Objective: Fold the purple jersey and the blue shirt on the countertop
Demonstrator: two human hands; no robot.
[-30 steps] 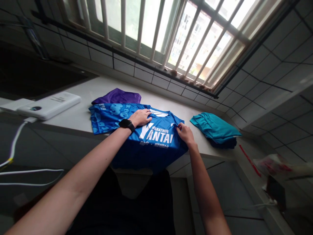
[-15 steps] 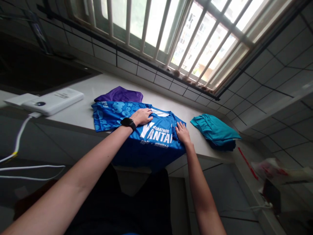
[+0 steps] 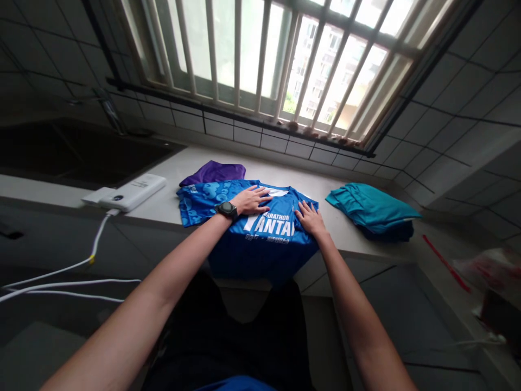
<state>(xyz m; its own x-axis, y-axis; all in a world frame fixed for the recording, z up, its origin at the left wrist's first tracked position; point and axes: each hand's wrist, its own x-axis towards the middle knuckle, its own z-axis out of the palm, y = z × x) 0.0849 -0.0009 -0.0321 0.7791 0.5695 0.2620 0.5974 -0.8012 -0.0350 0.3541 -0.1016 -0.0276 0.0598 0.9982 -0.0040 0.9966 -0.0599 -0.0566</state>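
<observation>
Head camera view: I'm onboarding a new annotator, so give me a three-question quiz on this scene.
1. True or false: both hands lie flat on the blue marathon shirt.
2. Which garment lies behind the blue shirt, toward the window? A) purple garment B) red towel C) white sock
3. Fill in: the left hand's wrist carries a black ____.

Key:
1. True; the right hand presses the shirt as well.
2. A, the purple garment; the folded teal garment lies to the right.
3. Watch.
</observation>
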